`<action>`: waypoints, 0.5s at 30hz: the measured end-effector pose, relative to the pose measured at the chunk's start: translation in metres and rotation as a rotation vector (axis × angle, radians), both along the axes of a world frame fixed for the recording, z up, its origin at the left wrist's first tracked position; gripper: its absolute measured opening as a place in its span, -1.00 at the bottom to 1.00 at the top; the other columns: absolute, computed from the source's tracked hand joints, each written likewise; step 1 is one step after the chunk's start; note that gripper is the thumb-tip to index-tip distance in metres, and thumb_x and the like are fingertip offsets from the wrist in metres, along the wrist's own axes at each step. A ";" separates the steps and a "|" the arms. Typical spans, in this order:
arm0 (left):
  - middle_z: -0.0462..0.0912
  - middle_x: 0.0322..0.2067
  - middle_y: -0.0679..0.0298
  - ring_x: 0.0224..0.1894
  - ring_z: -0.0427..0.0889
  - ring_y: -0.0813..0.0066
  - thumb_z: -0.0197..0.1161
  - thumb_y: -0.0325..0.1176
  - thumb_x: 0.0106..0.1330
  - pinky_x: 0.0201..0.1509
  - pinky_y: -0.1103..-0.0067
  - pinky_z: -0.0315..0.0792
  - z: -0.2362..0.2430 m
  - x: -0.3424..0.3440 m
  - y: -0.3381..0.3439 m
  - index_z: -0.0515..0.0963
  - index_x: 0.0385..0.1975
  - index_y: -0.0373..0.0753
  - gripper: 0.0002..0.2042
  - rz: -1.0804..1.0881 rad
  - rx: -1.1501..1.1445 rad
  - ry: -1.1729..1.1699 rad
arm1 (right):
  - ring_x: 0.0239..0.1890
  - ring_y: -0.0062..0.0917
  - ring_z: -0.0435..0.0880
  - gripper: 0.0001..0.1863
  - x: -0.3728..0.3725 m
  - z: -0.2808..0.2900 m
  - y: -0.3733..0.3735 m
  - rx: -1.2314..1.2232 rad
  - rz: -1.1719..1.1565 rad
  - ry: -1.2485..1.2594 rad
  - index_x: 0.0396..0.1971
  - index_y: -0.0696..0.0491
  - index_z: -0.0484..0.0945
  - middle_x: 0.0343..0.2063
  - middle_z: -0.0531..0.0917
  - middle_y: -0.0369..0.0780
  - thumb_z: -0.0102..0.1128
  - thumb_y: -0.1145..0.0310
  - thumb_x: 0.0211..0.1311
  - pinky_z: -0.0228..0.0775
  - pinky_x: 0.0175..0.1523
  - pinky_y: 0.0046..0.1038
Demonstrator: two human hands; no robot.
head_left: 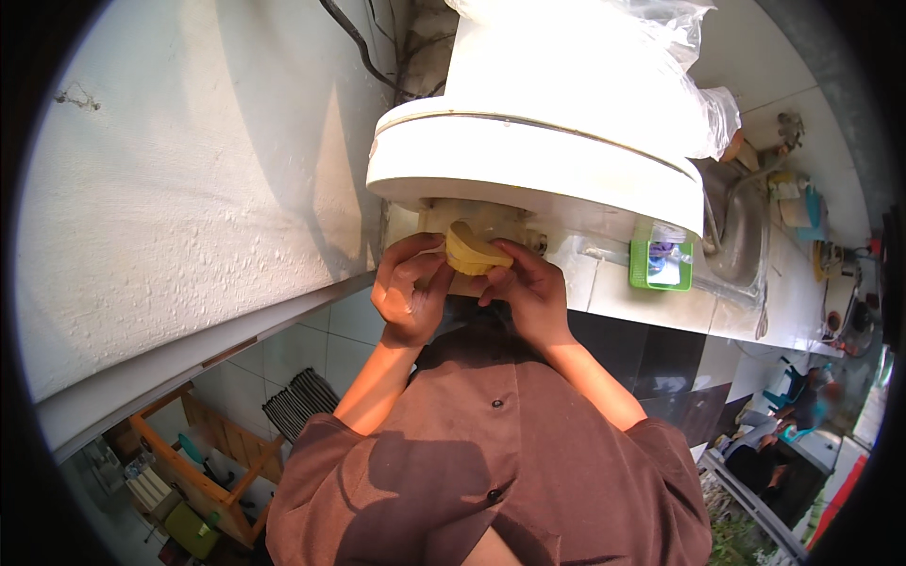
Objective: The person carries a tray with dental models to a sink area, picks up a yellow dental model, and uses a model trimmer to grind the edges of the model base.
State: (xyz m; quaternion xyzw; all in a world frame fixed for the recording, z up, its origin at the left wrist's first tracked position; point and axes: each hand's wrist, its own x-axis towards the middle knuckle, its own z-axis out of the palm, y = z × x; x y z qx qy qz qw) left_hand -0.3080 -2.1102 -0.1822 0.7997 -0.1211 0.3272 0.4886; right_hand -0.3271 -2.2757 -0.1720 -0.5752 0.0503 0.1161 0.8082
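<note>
Both of my hands are raised in front of a large white round-fronted appliance (pixel 528 156), just under its overhanging edge. Between them is a yellow folded piece (pixel 477 253) that looks soft and curved, like a bent sponge; its exact kind cannot be told. My left hand (pixel 413 291) pinches its left side with thumb and fingers. On the other side, my right hand (pixel 528 288) grips the right end, with the thumb underneath. A recess opens beneath the overhang, right behind the yellow piece.
A white wall (pixel 189 245) runs close on the left. To the right, a green basket (pixel 639 264) stands on the tiled counter (pixel 604 283) beside a metal sink (pixel 746 226). A wooden frame (pixel 179 457) stands at lower left; people sit at lower right.
</note>
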 end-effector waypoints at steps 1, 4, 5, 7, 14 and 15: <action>0.68 -0.25 0.14 -0.26 0.71 0.22 0.44 -0.68 -0.04 -0.24 0.49 0.60 0.001 0.003 -0.002 0.56 -0.36 -0.25 -0.73 0.019 -0.044 0.046 | -0.31 -0.53 0.69 -0.55 0.001 0.002 0.000 0.044 0.004 0.035 0.10 0.32 0.43 -0.25 0.69 -0.13 0.21 0.32 0.37 0.55 -0.30 -0.54; 0.67 -0.26 0.15 -0.27 0.70 0.24 0.44 -0.65 -0.03 -0.22 0.49 0.58 0.001 0.007 -0.005 0.59 -0.33 -0.26 -0.73 0.047 -0.048 0.129 | -0.30 -0.51 0.67 -0.54 0.007 0.009 0.000 0.138 0.023 0.121 0.15 0.29 0.39 -0.22 0.65 -0.15 0.13 0.28 0.42 0.54 -0.31 -0.51; 0.67 -0.26 0.15 -0.28 0.70 0.24 0.44 -0.65 -0.03 -0.21 0.48 0.58 0.001 0.007 -0.006 0.60 -0.32 -0.26 -0.73 0.051 -0.028 0.148 | -0.29 -0.51 0.66 -0.55 0.009 0.011 0.000 0.143 0.033 0.138 0.17 0.25 0.39 -0.20 0.64 -0.15 0.09 0.26 0.44 0.54 -0.30 -0.50; 0.67 -0.28 0.14 -0.28 0.70 0.26 0.45 -0.64 -0.04 -0.24 0.49 0.58 -0.001 0.011 -0.010 0.62 -0.33 -0.27 -0.75 0.064 -0.004 0.089 | -0.28 -0.51 0.65 -0.58 0.013 0.012 0.000 0.162 0.035 0.151 0.18 0.20 0.39 -0.19 0.62 -0.17 0.03 0.24 0.48 0.53 -0.28 -0.49; 0.61 -0.36 0.18 -0.36 0.66 0.29 0.44 -0.67 -0.06 -0.36 0.52 0.56 0.008 0.017 -0.018 0.66 -0.32 -0.28 -0.73 0.073 0.111 -0.041 | -0.18 -0.58 0.62 -0.58 0.022 0.008 0.000 0.447 0.040 0.261 0.15 0.07 0.38 -0.13 0.59 -0.24 -0.04 0.10 0.50 0.51 -0.24 -0.51; 0.62 -0.35 0.18 -0.34 0.67 0.29 0.44 -0.68 -0.05 -0.32 0.51 0.56 0.010 0.017 -0.019 0.65 -0.33 -0.27 -0.73 0.070 0.111 -0.051 | -0.16 -0.59 0.62 -0.59 0.022 0.005 0.000 0.542 0.049 0.279 0.16 0.05 0.37 -0.11 0.59 -0.25 -0.07 0.09 0.51 0.50 -0.22 -0.50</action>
